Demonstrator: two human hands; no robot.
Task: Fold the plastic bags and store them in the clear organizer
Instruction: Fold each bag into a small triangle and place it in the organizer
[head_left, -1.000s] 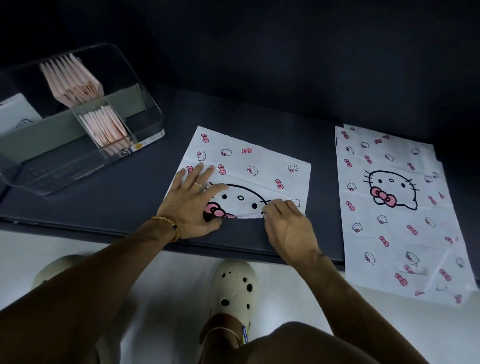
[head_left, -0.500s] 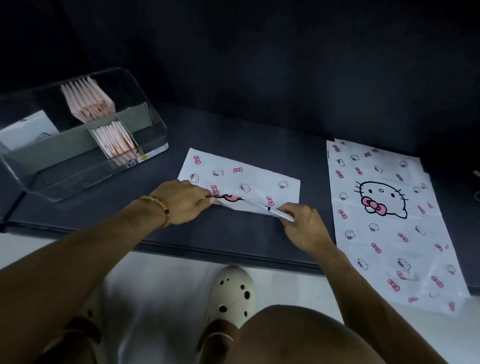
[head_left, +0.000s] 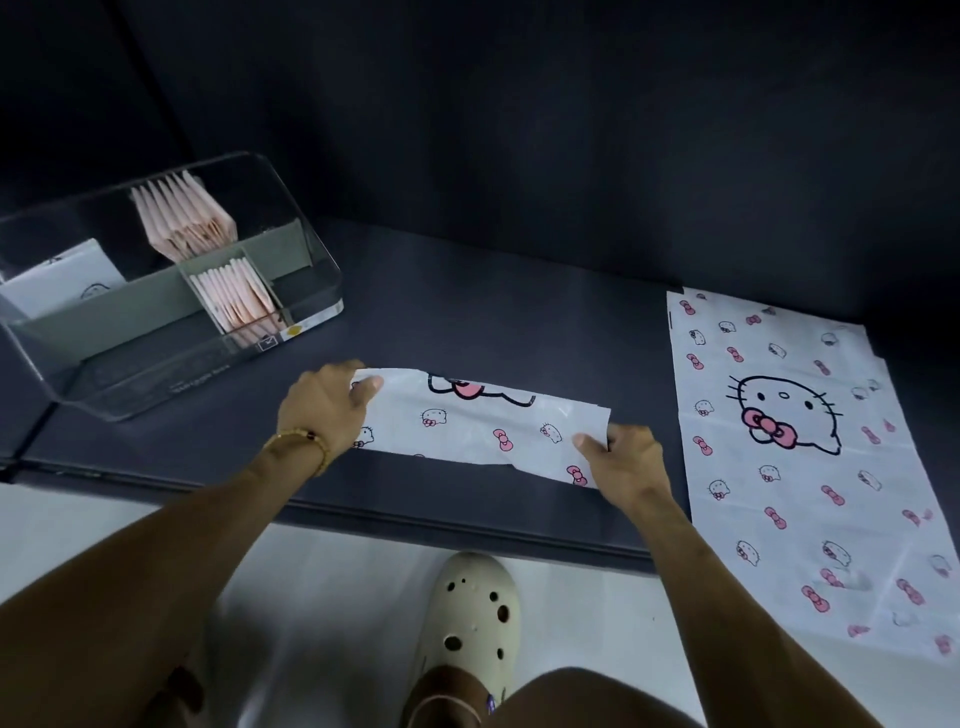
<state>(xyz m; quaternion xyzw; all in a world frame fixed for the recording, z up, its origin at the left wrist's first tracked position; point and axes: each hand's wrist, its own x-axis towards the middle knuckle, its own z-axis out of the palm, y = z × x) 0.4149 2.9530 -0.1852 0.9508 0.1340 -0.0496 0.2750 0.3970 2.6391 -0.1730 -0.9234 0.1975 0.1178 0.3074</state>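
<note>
Fingers of left hand (head_left: 324, 402) and right hand (head_left: 626, 457) pinch folded bag (head_left: 478, 426) ends.

White bags (head_left: 467, 426) — pink bows, black-outlined cat faces; pale pink packets (head_left: 234, 301); dark grey table (head_left: 467, 312).

a dark matte wall (head_left: 519, 130) stands at 12 o'clock behind the low dark grey table (head_left: 467, 322); a pale glossy floor (head_left: 322, 597) lies at 6 o'clock.

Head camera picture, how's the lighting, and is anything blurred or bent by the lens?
Head view: dim overall, the back wall nearly black, while the white folded bag and the flat bag stand out. Both the left hand and right hand look slightly soft. The clear organizer leans outward at the frame edge, wide-angle bending.
</note>
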